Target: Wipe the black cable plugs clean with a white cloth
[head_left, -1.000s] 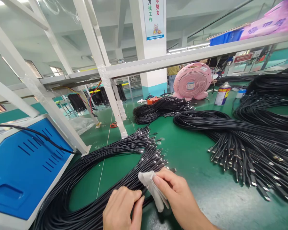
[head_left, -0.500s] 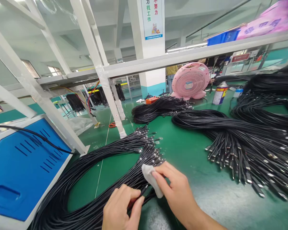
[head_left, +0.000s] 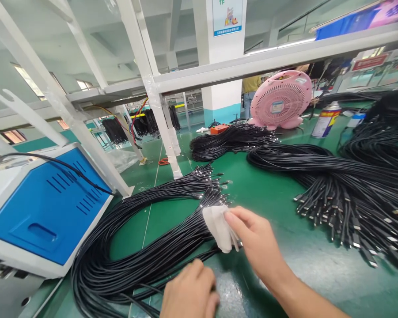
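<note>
My right hand [head_left: 260, 236] pinches a folded white cloth [head_left: 217, 227] between thumb and fingers. The cloth hangs over the connector ends of a long bundle of black cables [head_left: 172, 240], which curves across the green table. Behind the cloth passes a cable, with a small metal tip showing at its right edge; whether it is gripped through the cloth I cannot tell. Below and to the left, my left hand [head_left: 190, 291] is curled with its back toward me, beside the near cables. It is slightly blurred, and its fingertips are hidden.
More black cable bundles [head_left: 338, 176] lie at the right, their connectors spread toward me. A pink fan [head_left: 281, 99], a spray can [head_left: 326, 119] and an orange-red box [head_left: 219, 128] stand farther back. At left are a blue-and-white machine [head_left: 53, 212] and white frame posts [head_left: 152, 88].
My left hand has moved down, away from the cable end it was pinching by the cloth. My right hand and the cloth are slightly higher and farther right. The view has shifted.
</note>
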Action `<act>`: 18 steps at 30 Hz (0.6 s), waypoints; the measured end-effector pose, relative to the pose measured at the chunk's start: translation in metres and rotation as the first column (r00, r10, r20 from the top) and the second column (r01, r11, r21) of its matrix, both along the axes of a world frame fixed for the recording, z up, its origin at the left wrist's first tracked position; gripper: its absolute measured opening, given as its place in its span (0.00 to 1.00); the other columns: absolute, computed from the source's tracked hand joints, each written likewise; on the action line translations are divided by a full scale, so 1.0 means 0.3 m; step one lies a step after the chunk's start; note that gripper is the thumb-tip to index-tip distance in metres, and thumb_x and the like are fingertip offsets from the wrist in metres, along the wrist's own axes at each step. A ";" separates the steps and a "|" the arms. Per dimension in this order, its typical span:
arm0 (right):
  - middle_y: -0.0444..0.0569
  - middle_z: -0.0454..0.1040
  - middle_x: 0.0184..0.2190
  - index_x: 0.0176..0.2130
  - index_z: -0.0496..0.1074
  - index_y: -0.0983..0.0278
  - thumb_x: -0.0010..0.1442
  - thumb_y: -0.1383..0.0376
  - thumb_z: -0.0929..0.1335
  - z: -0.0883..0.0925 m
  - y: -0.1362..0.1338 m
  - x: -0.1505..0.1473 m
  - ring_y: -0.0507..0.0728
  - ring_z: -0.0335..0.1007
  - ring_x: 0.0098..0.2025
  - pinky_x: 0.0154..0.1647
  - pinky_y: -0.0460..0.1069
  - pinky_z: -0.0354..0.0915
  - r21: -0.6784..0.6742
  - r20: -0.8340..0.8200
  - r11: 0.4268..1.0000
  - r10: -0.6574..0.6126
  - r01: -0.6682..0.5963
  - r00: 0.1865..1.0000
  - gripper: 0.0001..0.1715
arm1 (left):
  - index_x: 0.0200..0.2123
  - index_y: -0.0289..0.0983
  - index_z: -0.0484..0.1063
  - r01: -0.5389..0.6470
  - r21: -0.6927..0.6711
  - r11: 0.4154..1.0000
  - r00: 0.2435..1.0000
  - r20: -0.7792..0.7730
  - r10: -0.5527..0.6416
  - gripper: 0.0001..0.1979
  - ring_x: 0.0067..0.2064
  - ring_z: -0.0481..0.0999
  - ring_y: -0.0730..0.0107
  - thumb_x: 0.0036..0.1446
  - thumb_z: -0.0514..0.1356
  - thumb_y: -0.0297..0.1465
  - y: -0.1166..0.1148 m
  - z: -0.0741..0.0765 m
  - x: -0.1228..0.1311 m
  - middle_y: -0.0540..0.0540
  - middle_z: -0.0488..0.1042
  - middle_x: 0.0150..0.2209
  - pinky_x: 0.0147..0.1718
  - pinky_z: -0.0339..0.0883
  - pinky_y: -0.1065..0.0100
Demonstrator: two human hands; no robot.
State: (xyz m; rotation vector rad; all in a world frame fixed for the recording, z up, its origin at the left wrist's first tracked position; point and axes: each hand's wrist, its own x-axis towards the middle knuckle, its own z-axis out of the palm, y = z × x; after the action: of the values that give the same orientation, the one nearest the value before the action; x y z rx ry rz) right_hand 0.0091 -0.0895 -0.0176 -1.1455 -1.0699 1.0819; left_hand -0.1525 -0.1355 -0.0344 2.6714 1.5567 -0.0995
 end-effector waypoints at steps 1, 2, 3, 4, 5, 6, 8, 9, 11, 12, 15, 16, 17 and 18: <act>0.45 0.67 0.25 0.32 0.73 0.68 0.55 0.57 0.66 0.000 0.001 0.001 0.52 0.59 0.26 0.24 0.46 0.55 -0.009 -0.031 1.000 0.001 -0.001 1.000 0.15 | 0.34 0.42 0.70 -0.101 0.057 0.993 0.995 -0.013 0.102 0.09 0.35 0.73 0.69 0.49 0.60 0.23 0.008 0.011 0.003 0.52 0.72 0.35 0.27 0.61 0.73; 0.46 0.68 0.25 0.33 0.73 0.67 0.55 0.57 0.66 0.000 0.002 0.004 0.52 0.59 0.27 0.25 0.46 0.56 -0.015 -0.070 1.000 -0.001 0.000 0.998 0.15 | 0.35 0.41 0.70 -0.182 0.110 0.977 0.982 -0.027 0.186 0.11 0.38 0.72 0.65 0.49 0.57 0.21 0.015 0.016 0.008 0.50 0.72 0.37 0.31 0.63 0.69; 0.46 0.68 0.26 0.33 0.73 0.67 0.55 0.57 0.67 0.003 0.002 0.009 0.53 0.60 0.28 0.26 0.46 0.57 -0.017 -0.116 1.000 0.001 -0.003 0.993 0.15 | 0.35 0.40 0.70 -0.231 0.150 0.961 0.970 -0.042 0.240 0.12 0.39 0.72 0.62 0.50 0.55 0.19 0.020 0.017 0.013 0.48 0.71 0.37 0.33 0.63 0.66; 0.47 0.68 0.26 0.34 0.73 0.67 0.55 0.57 0.67 0.008 0.001 0.017 0.53 0.61 0.28 0.27 0.47 0.58 -0.015 -0.163 1.000 0.003 -0.005 0.987 0.15 | 0.35 0.39 0.71 -0.246 0.171 0.954 0.964 -0.055 0.259 0.14 0.39 0.71 0.60 0.50 0.52 0.18 0.024 0.015 0.018 0.47 0.71 0.36 0.33 0.63 0.64; 0.47 0.69 0.26 0.34 0.73 0.67 0.55 0.57 0.67 0.014 -0.002 0.027 0.53 0.61 0.28 0.28 0.47 0.59 -0.007 -0.204 1.000 0.003 -0.005 0.979 0.14 | 0.34 0.39 0.71 -0.238 0.175 0.955 0.965 -0.065 0.253 0.15 0.39 0.71 0.59 0.51 0.50 0.17 0.028 0.011 0.022 0.46 0.71 0.35 0.34 0.63 0.62; 0.47 0.69 0.26 0.35 0.74 0.66 0.55 0.57 0.67 0.023 -0.007 0.039 0.54 0.61 0.28 0.28 0.48 0.60 0.005 -0.232 1.000 0.000 0.001 0.973 0.14 | 0.33 0.38 0.71 -0.228 0.172 0.958 0.968 -0.067 0.242 0.16 0.38 0.70 0.58 0.51 0.49 0.16 0.031 0.008 0.024 0.45 0.71 0.34 0.34 0.63 0.60; 0.47 0.68 0.25 0.35 0.74 0.64 0.55 0.57 0.68 0.042 -0.019 0.070 0.53 0.60 0.28 0.28 0.48 0.60 0.042 -0.244 0.999 -0.022 0.034 0.970 0.13 | 0.32 0.37 0.71 -0.224 0.164 0.961 0.969 -0.064 0.237 0.16 0.38 0.70 0.57 0.51 0.47 0.16 0.037 0.010 0.022 0.44 0.71 0.34 0.36 0.62 0.57; 0.46 0.68 0.25 0.36 0.75 0.63 0.55 0.57 0.68 0.051 -0.025 0.087 0.53 0.60 0.27 0.28 0.48 0.60 0.066 -0.235 0.996 -0.042 0.059 0.971 0.13 | 0.32 0.36 0.71 -0.227 0.153 0.962 0.969 -0.058 0.238 0.15 0.38 0.70 0.57 0.52 0.47 0.17 0.041 0.017 0.019 0.43 0.71 0.33 0.36 0.61 0.57; 0.45 0.68 0.25 0.36 0.75 0.62 0.54 0.57 0.68 0.065 -0.033 0.120 0.53 0.60 0.28 0.30 0.48 0.61 0.104 -0.216 0.988 -0.089 0.113 0.972 0.12 | 0.32 0.36 0.70 -0.230 0.107 0.967 0.971 -0.039 0.235 0.14 0.35 0.71 0.61 0.54 0.46 0.19 0.049 0.038 0.013 0.45 0.71 0.31 0.34 0.62 0.60; 0.45 0.68 0.25 0.35 0.75 0.62 0.54 0.57 0.68 0.069 -0.034 0.133 0.53 0.60 0.28 0.31 0.48 0.61 0.110 -0.214 0.985 -0.110 0.136 0.971 0.12 | 0.31 0.37 0.69 -0.226 0.077 0.971 0.973 -0.027 0.229 0.13 0.34 0.71 0.63 0.54 0.47 0.20 0.053 0.050 0.011 0.46 0.71 0.30 0.33 0.63 0.63; 0.46 0.69 0.26 0.34 0.76 0.62 0.54 0.57 0.69 0.070 -0.028 0.154 0.54 0.61 0.29 0.31 0.49 0.61 0.081 -0.246 0.983 -0.142 0.166 0.959 0.12 | 0.30 0.40 0.68 -0.202 0.003 0.979 0.979 0.001 0.202 0.07 0.33 0.72 0.67 0.50 0.54 0.23 0.056 0.068 0.021 0.51 0.71 0.29 0.31 0.63 0.67; 0.46 0.70 0.26 0.34 0.76 0.63 0.53 0.58 0.69 0.068 -0.026 0.156 0.54 0.62 0.29 0.31 0.49 0.61 0.070 -0.253 0.984 -0.138 0.161 0.957 0.12 | 0.31 0.40 0.68 -0.190 -0.021 0.982 0.982 0.006 0.190 0.07 0.34 0.72 0.66 0.48 0.56 0.23 0.055 0.067 0.029 0.51 0.71 0.30 0.32 0.63 0.67; 0.47 0.70 0.26 0.34 0.76 0.63 0.54 0.58 0.69 0.066 -0.025 0.156 0.54 0.62 0.29 0.31 0.48 0.61 0.067 -0.253 0.986 -0.132 0.153 0.959 0.12 | 0.31 0.40 0.68 -0.181 -0.047 0.982 0.983 0.006 0.182 0.08 0.36 0.72 0.64 0.47 0.56 0.23 0.052 0.064 0.038 0.50 0.71 0.32 0.33 0.63 0.65; 0.47 0.70 0.26 0.35 0.76 0.63 0.54 0.58 0.68 0.064 -0.025 0.154 0.54 0.62 0.29 0.31 0.48 0.61 0.068 -0.243 0.987 -0.122 0.143 0.962 0.12 | 0.31 0.40 0.68 -0.175 -0.074 0.982 0.985 0.001 0.175 0.08 0.37 0.71 0.62 0.46 0.56 0.23 0.048 0.060 0.049 0.49 0.71 0.34 0.34 0.63 0.64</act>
State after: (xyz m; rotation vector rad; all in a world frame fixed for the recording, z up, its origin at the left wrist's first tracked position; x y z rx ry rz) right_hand 0.0553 -0.0971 0.0016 -0.9773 -0.8309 1.0293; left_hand -0.1380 -0.1210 -0.0165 2.4645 1.7414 -0.1369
